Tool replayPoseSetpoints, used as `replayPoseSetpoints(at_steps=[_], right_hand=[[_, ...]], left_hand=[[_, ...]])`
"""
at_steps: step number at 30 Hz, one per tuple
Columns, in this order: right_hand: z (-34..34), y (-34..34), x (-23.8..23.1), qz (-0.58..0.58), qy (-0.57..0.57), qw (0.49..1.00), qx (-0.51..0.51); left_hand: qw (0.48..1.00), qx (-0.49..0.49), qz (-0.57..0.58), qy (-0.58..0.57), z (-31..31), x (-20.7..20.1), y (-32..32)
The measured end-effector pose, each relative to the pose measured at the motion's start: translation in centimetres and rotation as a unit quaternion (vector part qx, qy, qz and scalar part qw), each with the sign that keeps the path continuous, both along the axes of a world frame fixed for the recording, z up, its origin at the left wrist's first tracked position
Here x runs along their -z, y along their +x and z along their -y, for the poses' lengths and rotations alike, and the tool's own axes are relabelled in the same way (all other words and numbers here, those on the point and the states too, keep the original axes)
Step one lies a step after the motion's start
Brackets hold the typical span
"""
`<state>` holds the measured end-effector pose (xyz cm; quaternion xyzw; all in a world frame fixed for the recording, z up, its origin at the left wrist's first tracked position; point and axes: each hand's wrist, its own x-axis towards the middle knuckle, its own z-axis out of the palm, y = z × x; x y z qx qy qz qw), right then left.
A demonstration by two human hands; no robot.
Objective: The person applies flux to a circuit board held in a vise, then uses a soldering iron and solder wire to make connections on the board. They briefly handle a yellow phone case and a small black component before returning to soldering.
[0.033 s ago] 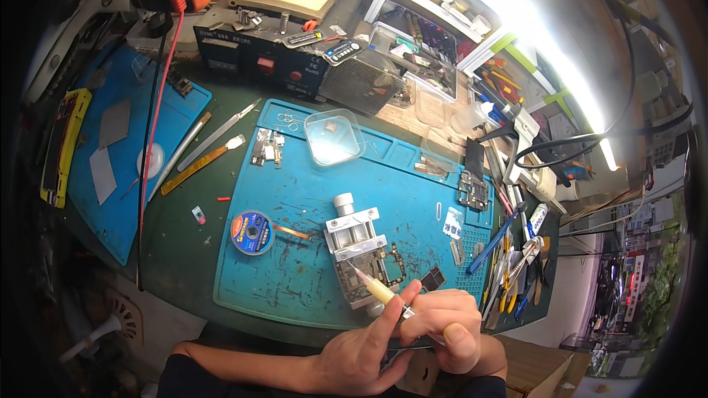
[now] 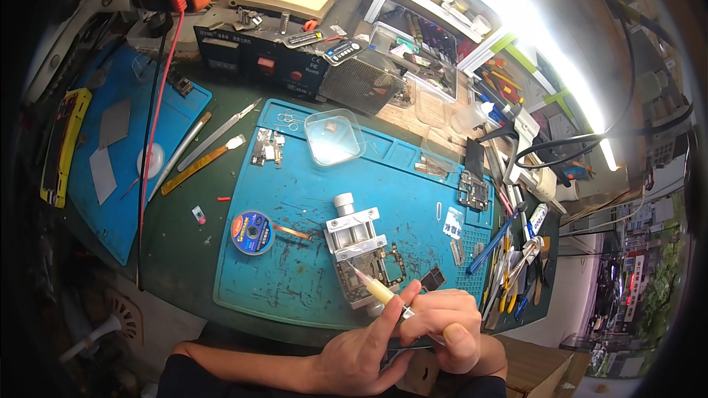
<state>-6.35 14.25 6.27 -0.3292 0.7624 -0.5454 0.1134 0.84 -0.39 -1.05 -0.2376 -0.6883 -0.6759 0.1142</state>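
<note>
A syringe (image 2: 379,291) of pale yellow paste slants down and left, its thin tip over a circuit board (image 2: 357,271) clamped in a silver metal holder (image 2: 355,239). My right hand (image 2: 448,328) is closed round the syringe's rear end, which the fingers hide. From the left, my left hand (image 2: 358,360) steadies the syringe, its fingers against the barrel. Whether the tip touches the board I cannot tell. A second, frame-like circuit board (image 2: 394,263) is just right of the clamped one, and a small dark square part (image 2: 434,278) lies near my right fingers.
Copper braid trails from a blue spool (image 2: 252,234) on the blue mat (image 2: 295,295). A clear square dish (image 2: 334,137) stands farther back. Tweezers and pliers (image 2: 509,280) crowd the right edge. A knife (image 2: 220,134) and brush (image 2: 203,165) lie left. A red cable (image 2: 158,103) hangs there.
</note>
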Motion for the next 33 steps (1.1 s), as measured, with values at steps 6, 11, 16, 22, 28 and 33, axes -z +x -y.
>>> replayPoseSetpoints(at_steps=[6, 11, 16, 22, 28, 33], right_hand=[[-0.2, -0.2, 0.4, -0.002, -0.006, 1.000, -0.026], [0.1, -0.2, 0.2, -0.005, -0.006, 1.000, -0.010], [0.1, 0.0, 0.3, -0.008, -0.005, 1.000, -0.002], [-0.9, 0.0, 0.3, -0.010, -0.016, 0.999, -0.036], [-3.0, -0.3, -1.2, -0.112, 0.034, 0.986, 0.116], [-2.0, -2.6, 0.6, -0.277, 0.290, 0.900, 0.172]], left_hand=[[1.000, -0.017, -0.016, -0.011, 0.1, -0.2, -0.1], [0.999, -0.027, -0.034, -0.022, -0.1, 0.1, -0.1], [0.999, -0.023, -0.006, -0.030, 0.1, -0.2, 0.1], [0.999, -0.007, 0.014, -0.050, 0.2, -0.6, 0.3], [0.998, 0.029, 0.012, 0.054, -0.6, 0.1, 0.6], [0.991, 0.110, -0.077, 0.005, 1.3, 0.3, 1.5]])
